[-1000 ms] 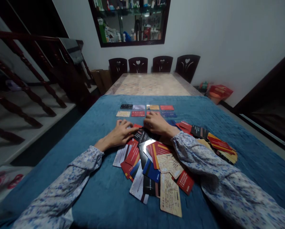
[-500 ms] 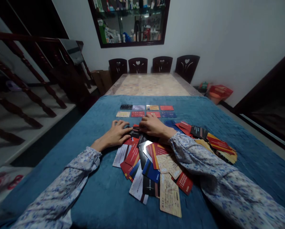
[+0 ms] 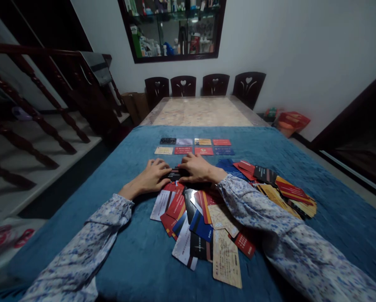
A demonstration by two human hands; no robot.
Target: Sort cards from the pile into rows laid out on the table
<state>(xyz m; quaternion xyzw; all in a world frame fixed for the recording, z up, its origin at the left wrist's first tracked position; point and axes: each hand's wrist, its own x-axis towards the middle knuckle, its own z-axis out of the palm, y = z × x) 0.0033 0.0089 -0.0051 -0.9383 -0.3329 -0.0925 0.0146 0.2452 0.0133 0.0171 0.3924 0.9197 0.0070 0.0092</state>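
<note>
My left hand (image 3: 150, 175) rests at the far side of a loose card pile, its fingers bent against the left end of a black card (image 3: 174, 174). From the other end, my right hand (image 3: 196, 168) grips the same card with curled fingers. Whether more cards lie under it is hidden. Nearer me spread overlapping cards: a white striped card (image 3: 162, 204), a blue card (image 3: 201, 225) and a beige card (image 3: 226, 260). Beyond my hands lie two rows of cards, among them a red card (image 3: 183, 150) and a dark blue card (image 3: 224, 150).
A second heap, with a red-and-yellow card (image 3: 293, 191) on top, lies right of my right forearm. Blue cloth (image 3: 112, 247) covers the near table; the bare stone tabletop (image 3: 200, 111) continues behind it. Several dark chairs (image 3: 216, 85) stand at the far end.
My right hand has shifted slightly left, closer to my left hand, and covers more of the black card's right end. The rows and heaps look the same.
</note>
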